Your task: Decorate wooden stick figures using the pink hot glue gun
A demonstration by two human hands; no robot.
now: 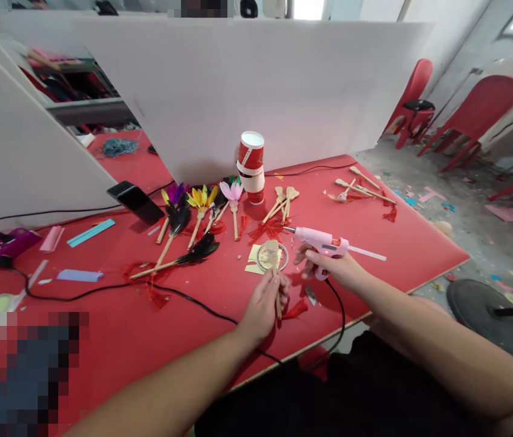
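Observation:
Between the fingers of my left hand (269, 298) is a small wooden stick (278, 296) with a wide, pale head and a red tassel (295, 310) at its lower end. The stick's head overlaps a clear round ring, perhaps a tape roll (286, 258), and some pale yellow paper pieces (253, 267). My right hand (318, 258) is wrapped round the handle of a pink hot glue gun (322, 238). Its nozzle points left, above the table, and a translucent glue stick (368, 252) sticks out of its back.
Several flower-topped sticks (202, 200) and black-feathered ones (197, 250) lie left of centre. Bare sticks (287, 199) lie behind the glue gun, others (361, 189) at far right. Stacked red cups (251, 167) stand by the white partition (261, 85). A black cord (193, 298) crosses the red table (124, 340).

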